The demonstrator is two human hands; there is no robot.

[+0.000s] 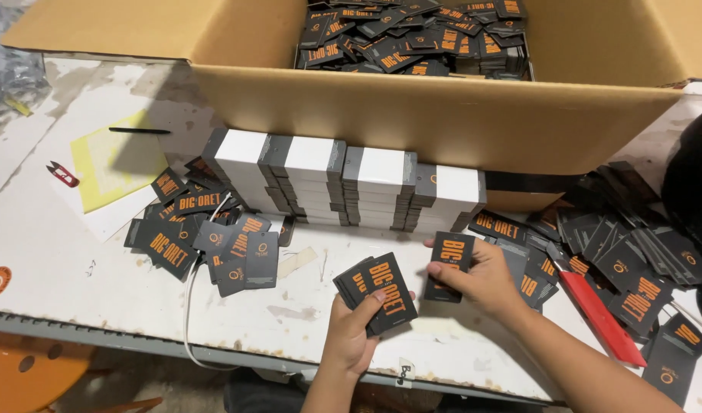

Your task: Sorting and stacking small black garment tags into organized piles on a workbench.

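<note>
Small stack of black card tags (376, 293) being gripped in left hand (351, 336), thumb across top. Single tag (448, 264) being pinched by right hand (485, 279), just beside stack, not yet joined.

Done, judging by layout: banded bundles (351, 183) being kept in row beyond hands, against cardboard box (443, 115); more tags lying inside box.

Left: loose tags (205, 233) lying scattered left of hands on worktop (52, 245), larger heap (626, 245) right of right hand. Gathering judged well short of finished.
</note>
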